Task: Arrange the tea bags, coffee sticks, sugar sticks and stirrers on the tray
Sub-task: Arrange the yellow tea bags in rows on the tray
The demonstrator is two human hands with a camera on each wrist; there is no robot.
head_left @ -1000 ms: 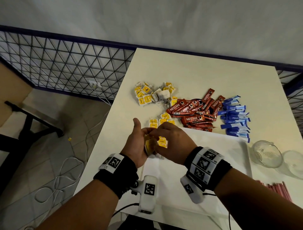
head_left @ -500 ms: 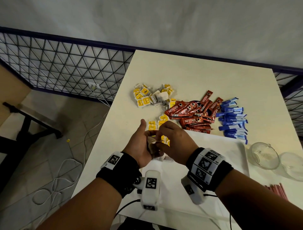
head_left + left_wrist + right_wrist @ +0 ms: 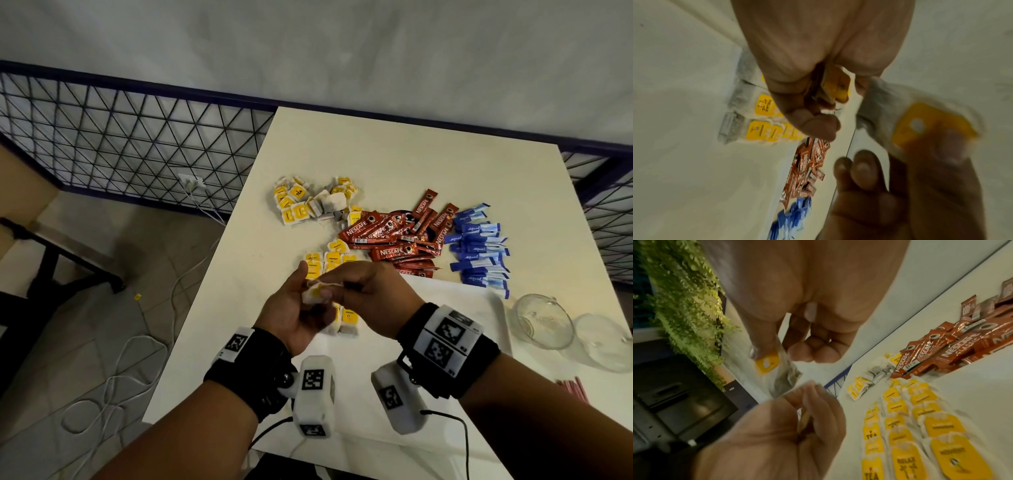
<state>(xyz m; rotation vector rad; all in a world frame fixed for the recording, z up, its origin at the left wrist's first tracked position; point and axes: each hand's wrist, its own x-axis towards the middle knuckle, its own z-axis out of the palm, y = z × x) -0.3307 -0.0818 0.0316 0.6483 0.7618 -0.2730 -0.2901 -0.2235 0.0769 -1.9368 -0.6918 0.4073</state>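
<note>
Tea bags with yellow paper tags [image 3: 313, 294] sit stacked in the left hand [image 3: 291, 313], fingers curled round them, above the white rectangular tray [image 3: 455, 308]. Right hand [image 3: 371, 299] pinches one blurred bag [image 3: 777, 369], hiding several laid rows [image 3: 920, 426]. Red coffee sticks [image 3: 400, 240] lie beyond.

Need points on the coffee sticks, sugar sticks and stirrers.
coffee sticks [image 3: 394, 253], head view, on a red sachet near the pile's middle.
sugar sticks [image 3: 479, 246], head view, on a blue packet mid-pile.
stirrers [image 3: 573, 390], head view, on the red bundle's near end.
</note>
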